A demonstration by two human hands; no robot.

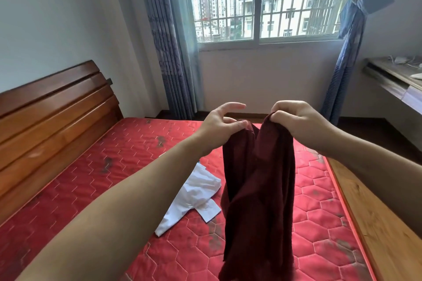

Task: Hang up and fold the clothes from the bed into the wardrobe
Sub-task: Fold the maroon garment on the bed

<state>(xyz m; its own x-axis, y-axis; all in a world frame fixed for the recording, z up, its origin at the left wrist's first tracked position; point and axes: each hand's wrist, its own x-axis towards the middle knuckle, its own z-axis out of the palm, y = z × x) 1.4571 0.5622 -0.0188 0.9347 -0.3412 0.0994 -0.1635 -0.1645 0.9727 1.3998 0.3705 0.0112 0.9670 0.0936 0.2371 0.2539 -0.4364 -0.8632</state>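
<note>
- Bed: red quilted mattress filled the lower frame, wooden headboard on the left. No wardrobe in view.
- Dark red garment hung bunched over the near-right part of the mattress, top edge held up at both hands, lower end running out of frame at the bottom. Can't tell what kind of garment it was.
- White garment lay crumpled on the mattress, just left of the red one, not yet handled.
- Right hand was curled tight round the right top edge, gripping a fistful of cloth.
- Left hand: thumb and a lower finger appeared to pinch the left top edge; the other fingers were lifted clear, loosely curved.
- Judgement: step was opening the red garment out to find its shape. To do it well: firm up the left pinch, slide both grips outward along the edge to the corners or shoulders, then shake it flat before folding or hanging.
- Risk: the weak left pinch could slip and drop that side.
</note>
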